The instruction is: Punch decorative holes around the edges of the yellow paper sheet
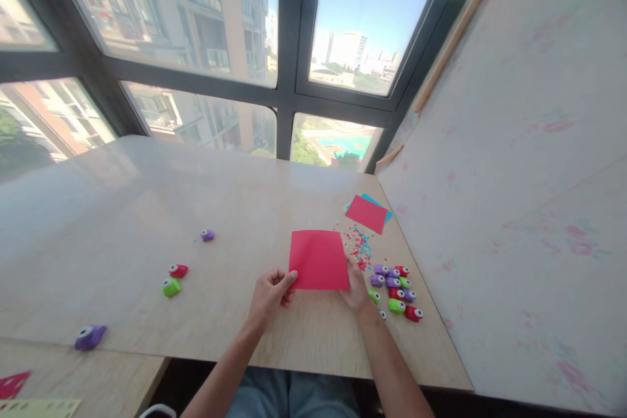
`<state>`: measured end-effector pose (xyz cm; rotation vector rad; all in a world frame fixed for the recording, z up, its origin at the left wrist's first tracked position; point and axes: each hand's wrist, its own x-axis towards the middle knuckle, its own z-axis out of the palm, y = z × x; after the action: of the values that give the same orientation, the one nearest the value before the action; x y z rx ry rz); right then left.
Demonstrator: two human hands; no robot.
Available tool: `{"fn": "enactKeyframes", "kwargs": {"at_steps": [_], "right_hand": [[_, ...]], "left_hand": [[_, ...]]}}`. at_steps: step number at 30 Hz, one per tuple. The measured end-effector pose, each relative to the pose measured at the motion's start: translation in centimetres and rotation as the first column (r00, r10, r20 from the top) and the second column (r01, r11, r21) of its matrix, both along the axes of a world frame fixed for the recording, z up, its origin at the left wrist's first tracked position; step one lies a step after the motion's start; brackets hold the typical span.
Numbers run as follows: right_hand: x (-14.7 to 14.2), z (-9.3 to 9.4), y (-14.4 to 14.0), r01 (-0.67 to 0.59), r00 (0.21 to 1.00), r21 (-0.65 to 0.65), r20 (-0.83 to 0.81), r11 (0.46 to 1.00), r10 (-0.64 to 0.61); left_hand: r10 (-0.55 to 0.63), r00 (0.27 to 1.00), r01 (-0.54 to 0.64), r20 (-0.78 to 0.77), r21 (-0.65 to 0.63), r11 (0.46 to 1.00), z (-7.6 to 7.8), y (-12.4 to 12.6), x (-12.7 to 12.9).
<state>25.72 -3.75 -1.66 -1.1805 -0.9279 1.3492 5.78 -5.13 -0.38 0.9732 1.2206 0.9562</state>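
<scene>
Both hands' fingers (290,279) pinch the red paper (318,260) by its near corners.

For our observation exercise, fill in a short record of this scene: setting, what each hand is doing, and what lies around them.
Setting: pale table below a large window
Left hand: pinches the near left corner of the red paper sheet
Right hand: at the sheet's near right corner, grip partly hidden
Right of the sheet: cluster of small craft punches, red and blue paper bits, stacked red and blue sheets
Left of the sheet: four scattered punches, the nearest red
</scene>
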Motion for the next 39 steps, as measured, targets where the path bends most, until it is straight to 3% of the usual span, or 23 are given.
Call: {"fn": "enactKeyframes", "kwargs": {"at_steps": [5, 8, 11, 13, 17, 20, 22, 24, 27, 29, 30, 33, 39], "right_hand": [[0.4, 0.2, -0.8, -0.165, 0.972, -0.082, -0.18, 0.983, 0.148], [0.0, 0.4, -1.4, -0.192, 0.975, -0.086, -0.132, 0.978, 0.18], [-0.9, 0.4, -1.6, -0.192, 0.981, -0.09, 0.012, 0.977, 0.194], [-1.6, 0.2, -1.7, -0.139, 0.963, -0.097, 0.218, 0.986, 0.157], [-2.5, -0.2, -1.7, 0.033, 0.791, 0.008, 0.61, 0.999, -0.031], [-2.7, -0.4, -2.2, 0.055, 0.769, 0.069, 0.634, 0.996, -0.087], [-2.7, -0.4, -2.7, 0.067, 0.773, 0.095, 0.624, 0.993, -0.112], [-2.8, -0.6, -3.1, 0.062, 0.767, 0.12, 0.629, 0.991, -0.124], [-2.9, -0.9, -3.4, 0.033, 0.751, 0.153, 0.648, 0.988, -0.126], [-2.9, -1.0, -3.5, 0.017, 0.754, 0.156, 0.647, 0.988, -0.115], [-3.0, -1.1, -3.6, 0.012, 0.755, 0.155, 0.646, 0.988, -0.111], [-3.0, -1.2, -3.6, 0.008, 0.744, 0.159, 0.659, 0.987, -0.112], [-3.0, -1.2, -3.8, 0.003, 0.732, 0.169, 0.672, 0.986, -0.117]], "left_hand": [[-0.049, 0.991, 0.044, -0.124, -0.046, 0.998, -0.2, -1.0, -3.1], [-0.086, 0.977, 0.085, -0.193, -0.014, 0.996, -0.8, -1.3, -3.8], [-0.108, 0.967, 0.13, -0.23, 0.082, 0.988, -1.2, -1.9, -4.1], [-0.123, 0.964, 0.156, -0.237, 0.124, 0.98, -1.2, -2.3, -4.3], [-0.108, 0.963, 0.148, -0.246, 0.148, 0.978, -0.9, -2.9, -5.0], [-0.05, 0.969, 0.087, -0.243, 0.143, 0.986, -1.0, -3.3, -6.1], [0.066, 0.953, -0.013, -0.296, 0.179, 0.984, -1.1, -3.6, -7.3], [0.29, 0.857, -0.161, -0.425, 0.314, 0.936, -1.1, -3.9, -9.0], [0.643, 0.558, -0.291, -0.524, 0.602, 0.743, -1.0, -4.7, -11.9], [0.758, 0.401, -0.326, -0.513, 0.694, 0.642, -1.0, -5.2, -13.8], [0.78, 0.35, -0.335, -0.519, 0.708, 0.622, -1.1, -5.3, -14.5], [0.763, 0.298, -0.333, -0.574, 0.686, 0.647, -2.0, -5.0, -16.0], [0.684, 0.341, -0.28, -0.645, 0.625, 0.729, -4.2, -0.4, -16.4]]}}
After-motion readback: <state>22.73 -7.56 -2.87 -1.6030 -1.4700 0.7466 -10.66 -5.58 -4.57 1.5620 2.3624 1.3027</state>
